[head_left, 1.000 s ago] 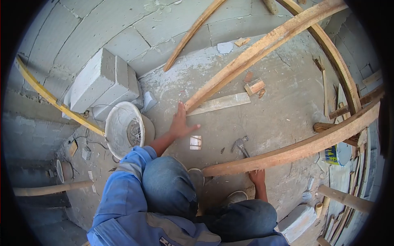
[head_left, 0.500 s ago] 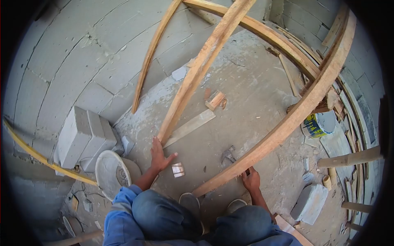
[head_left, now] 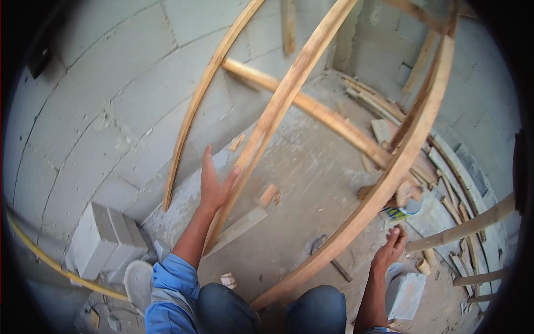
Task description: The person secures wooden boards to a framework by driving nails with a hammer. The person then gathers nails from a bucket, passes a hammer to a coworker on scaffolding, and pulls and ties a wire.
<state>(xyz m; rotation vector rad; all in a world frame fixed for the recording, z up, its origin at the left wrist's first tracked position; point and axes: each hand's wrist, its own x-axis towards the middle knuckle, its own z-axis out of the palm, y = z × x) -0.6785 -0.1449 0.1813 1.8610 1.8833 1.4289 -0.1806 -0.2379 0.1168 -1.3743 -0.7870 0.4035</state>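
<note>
In the head view my left hand (head_left: 216,186) is raised, fingers stretched and thumb apart. Its thumb overlaps the edge of a long wooden beam (head_left: 278,108); I cannot tell whether it presses on it. My right hand (head_left: 389,249) is off to the right with loosely bent fingers and nothing visible in them. Between that hand and my knees, a curved wooden beam (head_left: 367,209) slopes up to the right. Partly behind it on the floor lies a hammer (head_left: 340,270). A wooden crosspiece (head_left: 334,123) joins the beams, and another beam (head_left: 192,117) stands nearer the wall.
Grey blocks (head_left: 103,242) and a bucket (head_left: 139,284) stand at left. A single block (head_left: 406,295) lies by my right forearm. Poles (head_left: 467,227) jut in from the right. A painted bucket (head_left: 396,214), wood scraps (head_left: 270,195) and a board (head_left: 236,231) are on the floor.
My right hand has let go of the hammer and moved right. My left hand has risen along the middle beam. The view has tilted upward.
</note>
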